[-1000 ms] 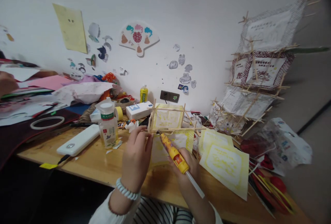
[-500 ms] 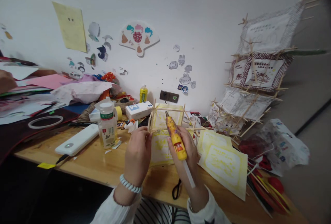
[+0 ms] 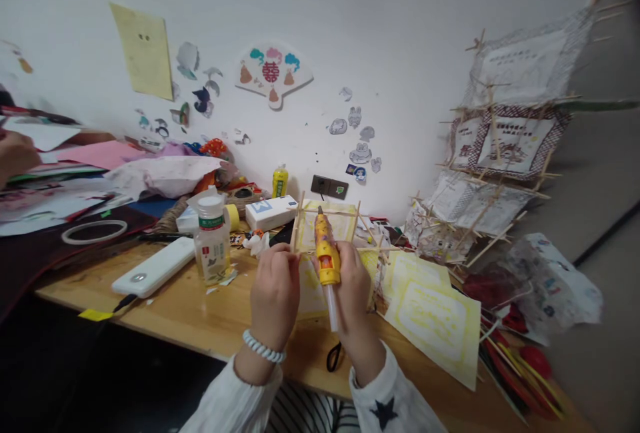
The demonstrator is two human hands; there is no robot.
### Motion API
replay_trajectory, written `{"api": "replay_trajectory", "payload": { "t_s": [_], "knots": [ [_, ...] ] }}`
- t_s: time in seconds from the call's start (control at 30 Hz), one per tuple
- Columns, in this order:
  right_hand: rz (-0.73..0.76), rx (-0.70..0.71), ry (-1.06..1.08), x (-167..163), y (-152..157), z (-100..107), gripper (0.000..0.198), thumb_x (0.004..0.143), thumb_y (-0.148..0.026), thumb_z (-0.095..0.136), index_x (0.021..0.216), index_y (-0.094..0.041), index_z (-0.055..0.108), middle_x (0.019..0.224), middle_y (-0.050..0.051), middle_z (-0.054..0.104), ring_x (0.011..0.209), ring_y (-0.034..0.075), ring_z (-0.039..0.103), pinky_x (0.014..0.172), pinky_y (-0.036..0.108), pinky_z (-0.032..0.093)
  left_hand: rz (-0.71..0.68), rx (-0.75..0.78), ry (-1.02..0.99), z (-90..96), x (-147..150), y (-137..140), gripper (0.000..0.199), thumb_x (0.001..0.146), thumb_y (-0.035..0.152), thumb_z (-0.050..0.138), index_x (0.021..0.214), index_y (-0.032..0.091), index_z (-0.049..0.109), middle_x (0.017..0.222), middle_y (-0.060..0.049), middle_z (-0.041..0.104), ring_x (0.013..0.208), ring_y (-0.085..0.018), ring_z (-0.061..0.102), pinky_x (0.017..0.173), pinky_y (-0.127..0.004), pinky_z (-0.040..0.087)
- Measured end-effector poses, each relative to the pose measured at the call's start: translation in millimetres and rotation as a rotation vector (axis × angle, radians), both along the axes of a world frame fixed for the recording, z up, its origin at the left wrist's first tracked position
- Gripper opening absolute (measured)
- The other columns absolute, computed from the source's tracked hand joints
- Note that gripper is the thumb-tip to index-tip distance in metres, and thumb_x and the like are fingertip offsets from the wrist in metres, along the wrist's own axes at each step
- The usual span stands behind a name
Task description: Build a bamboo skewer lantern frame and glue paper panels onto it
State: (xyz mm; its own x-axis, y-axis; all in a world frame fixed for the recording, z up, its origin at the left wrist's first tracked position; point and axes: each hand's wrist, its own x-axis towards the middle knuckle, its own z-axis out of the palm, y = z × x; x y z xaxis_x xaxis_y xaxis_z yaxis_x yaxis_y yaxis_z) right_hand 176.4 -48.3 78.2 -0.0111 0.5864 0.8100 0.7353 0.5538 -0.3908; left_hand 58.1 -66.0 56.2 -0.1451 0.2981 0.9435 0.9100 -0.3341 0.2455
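A yellow glue gun (image 3: 326, 253) with a clear glue stick (image 3: 331, 310) out of its back is gripped in my right hand (image 3: 351, 286), its dark nozzle tilted up and away. My left hand (image 3: 275, 283), with a coiled white band at the wrist, pinches the left side of a stick frame. That wooden stick frame (image 3: 301, 220) stands on the table, with a yellow-patterned paper panel (image 3: 333, 220) across its back. The glue gun and my hands hide part of the frame's front stick.
Yellow-bordered paper sheets (image 3: 435, 316) lie to the right, near a tall stick-and-paper lantern (image 3: 510, 140). A plastic bottle (image 3: 212, 246), a white power bank (image 3: 153, 266) and a tape ring (image 3: 94, 232) are on the left. Another person's hand (image 3: 17, 153) shows at the far left.
My right hand has swung the glue gun leftward, closer to my left hand, and its nozzle now points more straight ahead. My left hand still pinches the frame. The view has shifted slightly.
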Motion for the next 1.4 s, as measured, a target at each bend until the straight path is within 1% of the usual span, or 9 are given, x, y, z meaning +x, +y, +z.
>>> {"api": "replay_trajectory", "payload": {
  "t_s": [0.1,0.17,0.33,0.47,0.57,0.7,0.9,1.4],
  "knots": [
    [-0.064,0.021,-0.008,-2.3,3.0,-2.6,0.015,0.084,-0.027,0.043,0.086,-0.019,0.055,0.078,0.005,0.064,0.066,0.020,0.058,0.055,0.026,0.038,0.010,0.000,0.005,-0.3,1.6,-0.7,0.008,0.087,0.011,0.048,0.083,0.017,0.045,0.088,-0.011,0.058,0.084,-0.021,0.056,0.074,-0.034,0.050],
    [-0.080,0.029,-0.013,-3.1,4.7,-5.0,0.015,0.084,-0.027,0.043,0.087,-0.019,0.055,0.077,0.005,0.064,0.066,0.020,0.058,0.055,0.026,0.037,0.014,-0.004,0.005,-0.4,2.0,-1.1,0.008,0.087,0.011,0.048,0.083,0.017,0.045,0.089,-0.011,0.058,0.086,-0.021,0.056,0.075,-0.034,0.050],
    [-0.066,0.042,0.006,-2.6,6.3,-8.3,0.015,0.085,-0.025,0.041,0.087,-0.019,0.055,0.078,0.004,0.065,0.066,0.019,0.059,0.055,0.025,0.038,0.012,-0.021,0.005,-0.1,1.3,-2.2,0.008,0.087,0.011,0.047,0.083,0.017,0.046,0.090,-0.011,0.058,0.087,-0.021,0.056,0.074,-0.033,0.051],
    [-0.068,0.056,0.010,-2.9,5.1,-5.9,0.015,0.084,-0.028,0.043,0.086,-0.019,0.054,0.077,0.004,0.065,0.065,0.020,0.059,0.054,0.026,0.038,-0.008,-0.030,0.012,-0.5,0.6,-3.7,0.006,0.088,0.012,0.047,0.084,0.017,0.046,0.093,-0.011,0.058,0.088,-0.021,0.056,0.076,-0.034,0.051],
    [-0.071,0.052,0.018,-4.3,2.9,-3.4,0.016,0.084,-0.029,0.042,0.086,-0.019,0.054,0.076,0.005,0.065,0.064,0.020,0.059,0.053,0.026,0.038,-0.019,-0.009,0.028,-0.2,0.8,-4.2,0.003,0.088,0.015,0.049,0.089,0.016,0.047,0.094,-0.011,0.058,0.089,-0.021,0.057,0.077,-0.034,0.051],
    [-0.080,0.031,0.026,-5.7,1.3,-1.9,0.017,0.085,-0.030,0.040,0.083,-0.019,0.053,0.076,0.005,0.065,0.063,0.020,0.059,0.053,0.027,0.037,-0.004,0.027,0.025,1.9,2.8,-3.4,0.011,0.086,0.019,0.053,0.095,0.015,0.047,0.092,-0.010,0.058,0.090,-0.022,0.058,0.077,-0.034,0.051],
    [-0.068,0.045,0.028,-4.6,2.9,-2.1,0.016,0.084,-0.028,0.039,0.084,-0.020,0.053,0.077,0.005,0.065,0.065,0.020,0.059,0.054,0.027,0.038,0.002,0.004,-0.021,4.6,5.4,-3.6,0.006,0.087,0.017,0.050,0.091,0.017,0.046,0.087,-0.008,0.058,0.087,-0.021,0.058,0.075,-0.032,0.050],
    [-0.050,0.002,0.042,-5.0,-0.2,0.0,0.016,0.084,-0.030,0.040,0.084,-0.020,0.053,0.078,0.005,0.064,0.065,0.020,0.058,0.055,0.027,0.037,-0.006,-0.002,-0.041,5.3,5.8,-3.6,0.006,0.086,0.015,0.049,0.091,0.018,0.047,0.088,-0.007,0.058,0.087,-0.020,0.058,0.074,-0.033,0.050]
  ]
}}
